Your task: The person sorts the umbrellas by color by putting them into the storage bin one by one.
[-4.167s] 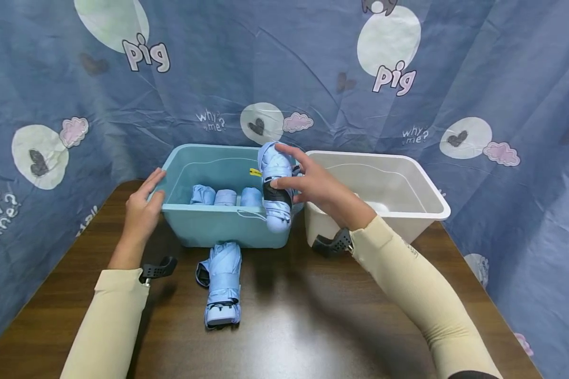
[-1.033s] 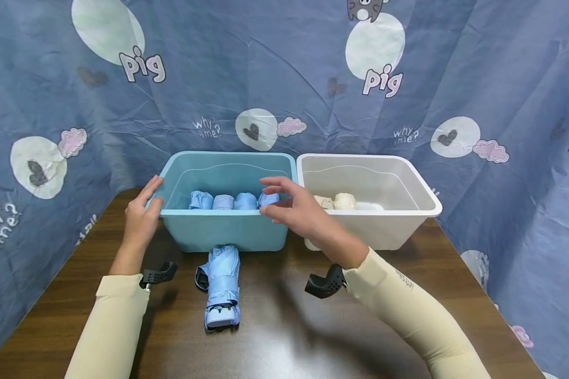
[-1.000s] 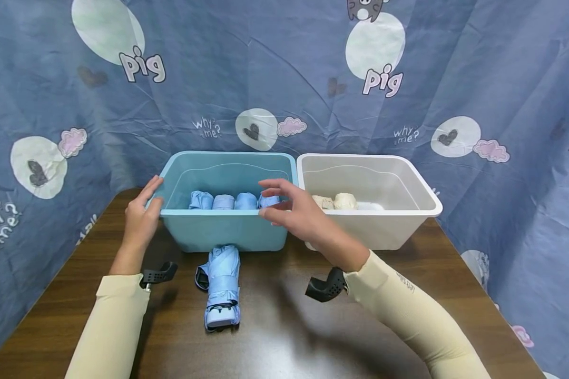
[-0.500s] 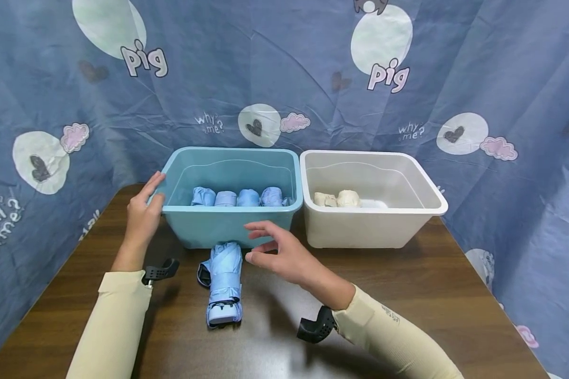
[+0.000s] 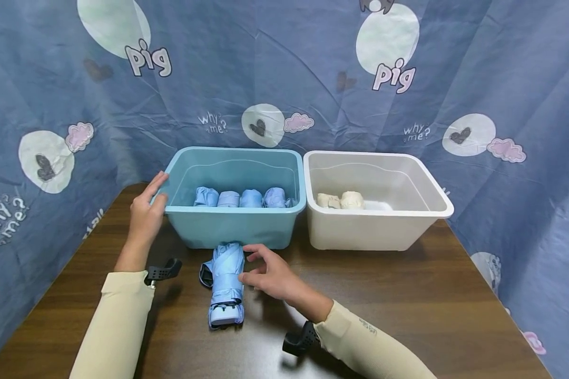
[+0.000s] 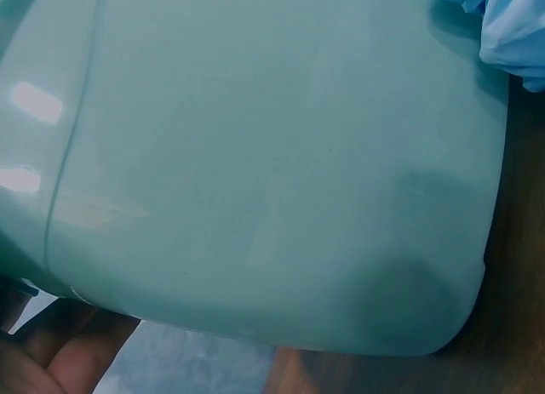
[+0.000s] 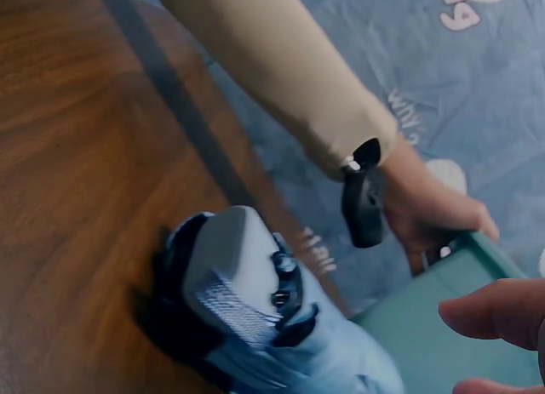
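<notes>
A folded light-blue umbrella [image 5: 227, 281] lies on the table before the teal bin [image 5: 239, 226], handle end nearest me. My right hand [image 5: 275, 276] hovers at its right side, thumb and forefinger spread apart near the cloth; whether they touch it I cannot tell. The right wrist view shows the umbrella's pale handle end [image 7: 226, 262] with my fingers [image 7: 498, 313] apart from it. My left hand [image 5: 144, 218] holds the teal bin's left rim near the front corner. Inside that bin, several rolled blue umbrellas [image 5: 251, 198] stand in a row.
To the right of the teal bin, and close against it, is a white bin [image 5: 360, 231] with cream rolled bundles [image 5: 352, 200] at its left. Both stand on a dark wooden table [image 5: 384, 295] before a blue printed curtain [image 5: 313, 63].
A blue umbrella that my right hand held over the teal bin now stands inside it. The emptied right hand has come down and toward me, beside the umbrella on the table. My left hand stays put.
</notes>
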Motion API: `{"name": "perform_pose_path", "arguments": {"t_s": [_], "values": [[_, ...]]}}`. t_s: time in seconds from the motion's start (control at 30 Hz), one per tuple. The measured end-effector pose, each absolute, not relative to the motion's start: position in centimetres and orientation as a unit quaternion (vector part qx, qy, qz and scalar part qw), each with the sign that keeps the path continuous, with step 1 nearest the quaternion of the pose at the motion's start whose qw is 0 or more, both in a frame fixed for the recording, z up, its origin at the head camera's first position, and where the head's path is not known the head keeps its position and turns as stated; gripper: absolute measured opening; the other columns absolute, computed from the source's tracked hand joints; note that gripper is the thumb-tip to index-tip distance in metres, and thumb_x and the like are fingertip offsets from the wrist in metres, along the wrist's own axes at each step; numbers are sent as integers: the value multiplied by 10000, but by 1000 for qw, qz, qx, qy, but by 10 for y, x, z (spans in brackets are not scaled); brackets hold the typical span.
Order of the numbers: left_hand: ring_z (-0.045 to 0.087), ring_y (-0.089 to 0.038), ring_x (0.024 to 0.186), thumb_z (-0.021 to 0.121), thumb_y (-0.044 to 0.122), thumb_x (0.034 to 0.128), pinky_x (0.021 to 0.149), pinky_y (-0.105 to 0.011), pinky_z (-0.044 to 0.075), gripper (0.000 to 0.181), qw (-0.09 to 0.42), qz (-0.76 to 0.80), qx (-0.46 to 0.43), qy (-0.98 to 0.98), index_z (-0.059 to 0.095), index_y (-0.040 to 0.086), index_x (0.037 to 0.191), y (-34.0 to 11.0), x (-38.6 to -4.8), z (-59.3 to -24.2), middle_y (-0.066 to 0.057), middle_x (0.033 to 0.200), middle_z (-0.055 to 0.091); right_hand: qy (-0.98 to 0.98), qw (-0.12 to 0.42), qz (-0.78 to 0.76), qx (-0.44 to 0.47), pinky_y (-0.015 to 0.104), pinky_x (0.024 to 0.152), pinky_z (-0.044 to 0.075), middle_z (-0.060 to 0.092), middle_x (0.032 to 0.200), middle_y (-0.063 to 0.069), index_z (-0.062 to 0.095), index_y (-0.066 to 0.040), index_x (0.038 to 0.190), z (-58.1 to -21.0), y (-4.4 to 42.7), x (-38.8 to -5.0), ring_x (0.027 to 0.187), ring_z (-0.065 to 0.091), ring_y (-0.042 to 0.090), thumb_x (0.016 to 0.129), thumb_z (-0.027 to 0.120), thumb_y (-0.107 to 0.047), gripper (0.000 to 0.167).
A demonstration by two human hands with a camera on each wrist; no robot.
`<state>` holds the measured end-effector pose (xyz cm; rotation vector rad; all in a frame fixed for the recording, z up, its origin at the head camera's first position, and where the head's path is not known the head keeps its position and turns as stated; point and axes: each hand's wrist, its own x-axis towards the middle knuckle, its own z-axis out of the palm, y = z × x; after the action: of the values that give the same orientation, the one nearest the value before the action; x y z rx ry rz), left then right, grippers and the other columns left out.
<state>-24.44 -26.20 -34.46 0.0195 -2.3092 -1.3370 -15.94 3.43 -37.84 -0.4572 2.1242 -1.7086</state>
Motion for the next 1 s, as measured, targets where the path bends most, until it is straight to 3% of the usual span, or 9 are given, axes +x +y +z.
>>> {"name": "perform_pose_path", "arguments": {"t_s": [0.23,0.37,0.57,0.8,0.87,1.0], "values": [[333,-119,1387,417,159,943,1125,-393,260,476,238,-491,6,-838,523,142,1406,-262,-245,-346,34,1493,425,743,210,-618,-151,450,639,560,501,1262,176,497,-184,1383,-391,23,-160,881,633,204,839,728,-136,593],[333,-115,1386,416,162,943,1125,-397,261,476,236,-493,7,-837,523,148,1407,-263,-245,-347,44,1493,423,751,218,-607,-140,399,598,561,496,1206,150,454,-249,1418,-396,18,-161,818,625,158,831,744,-176,659],[337,-103,1381,421,173,946,1121,-373,266,472,237,-494,8,-837,526,157,1405,-262,-245,-348,47,1487,430,754,215,-605,-140,350,559,550,528,1156,144,428,-246,1437,-402,8,-161,739,603,141,821,752,-190,698],[337,-111,1383,423,166,942,1118,-381,270,472,235,-498,6,-835,529,156,1403,-262,-244,-347,40,1490,427,777,213,-582,-110,341,540,537,550,1137,89,433,-310,1434,-404,0,-165,727,589,178,834,737,-367,675],[337,-107,1382,423,171,945,1118,-378,269,470,235,-499,7,-834,529,158,1403,-262,-244,-347,41,1491,426,784,213,-574,-106,346,563,540,550,1176,83,441,-321,1425,-404,-3,-167,796,590,178,821,745,-395,680],[332,-103,1384,420,171,948,1123,-384,261,470,234,-500,7,-834,525,158,1405,-261,-244,-347,42,1492,424,823,189,-524,-109,360,768,519,529,1270,101,435,-321,1419,-405,-9,-168,975,545,169,765,765,-490,752]]}}
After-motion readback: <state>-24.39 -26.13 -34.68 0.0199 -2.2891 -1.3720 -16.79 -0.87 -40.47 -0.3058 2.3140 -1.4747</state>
